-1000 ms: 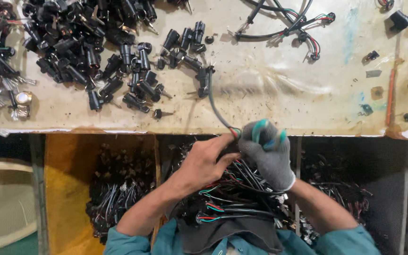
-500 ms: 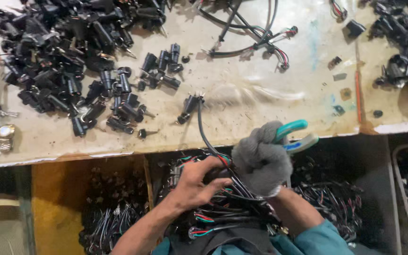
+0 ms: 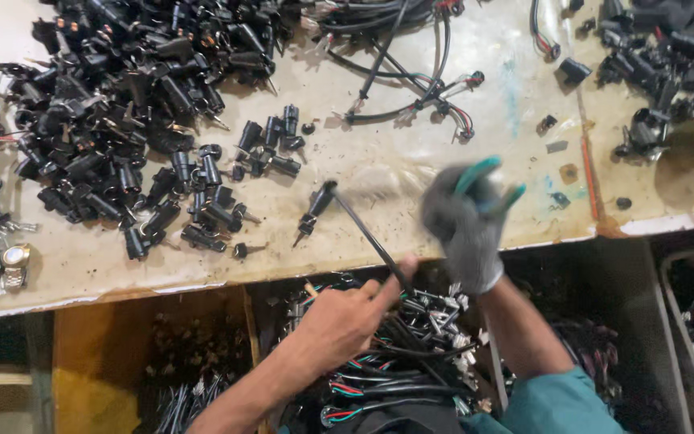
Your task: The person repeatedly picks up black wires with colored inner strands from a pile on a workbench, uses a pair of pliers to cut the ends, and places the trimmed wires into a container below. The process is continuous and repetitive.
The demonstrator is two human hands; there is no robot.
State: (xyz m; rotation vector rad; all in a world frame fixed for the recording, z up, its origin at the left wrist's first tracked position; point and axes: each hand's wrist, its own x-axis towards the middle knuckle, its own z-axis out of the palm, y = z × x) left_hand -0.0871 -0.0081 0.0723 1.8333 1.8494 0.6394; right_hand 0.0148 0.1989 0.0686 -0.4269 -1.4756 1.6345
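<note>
Two hands at bench edge (image 3: 411, 255), left hand (image 3: 345, 317) fingers pinching black cable (image 3: 367, 237), gloved right hand (image 3: 466, 225) gripping teal-handled cutters (image 3: 487, 173).

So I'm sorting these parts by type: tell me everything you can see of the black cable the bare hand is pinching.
The black cable is thin, dark-sheathed and pulled nearly straight. It slants from the left hand, which pinches it at the bench edge, up-left onto the worn pale table. It ends in a small black plug-like part lying on the table. Below the hand it joins a bundle of wires.
</note>
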